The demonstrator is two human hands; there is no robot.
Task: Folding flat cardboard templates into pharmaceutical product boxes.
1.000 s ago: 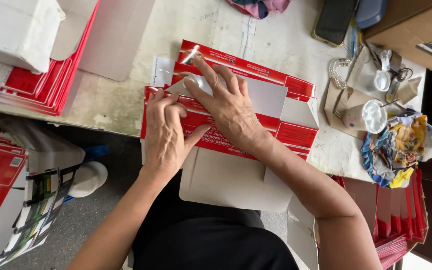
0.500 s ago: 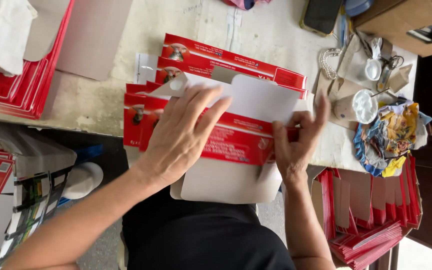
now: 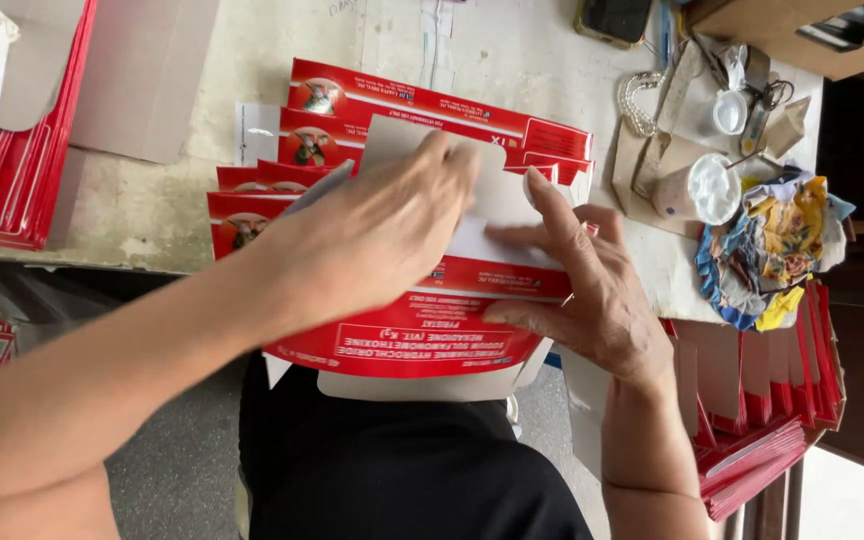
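A flat red and white carton blank (image 3: pixel 422 330) lies on the table edge in front of me, partly folded, with a white flap raised in the middle. My left hand (image 3: pixel 372 235) presses flat on top of it, fingers reaching over the white flap. My right hand (image 3: pixel 582 285) rests on the carton's right side, fingers spread along the white panel and the red band. More red carton blanks (image 3: pixel 402 105) lie fanned out underneath and behind it.
Stacks of red blanks (image 3: pixel 12 170) stand at the left and at the lower right (image 3: pixel 762 440). A phone (image 3: pixel 612 20), a white cup (image 3: pixel 697 190), a colourful cloth (image 3: pixel 782 250) and small clutter sit at the right. A grey card sheet (image 3: pixel 142 80) lies behind.
My left hand has slid right and up over the carton's white flap. My right hand has moved from the carton's right edge onto its top. The view has shifted closer.
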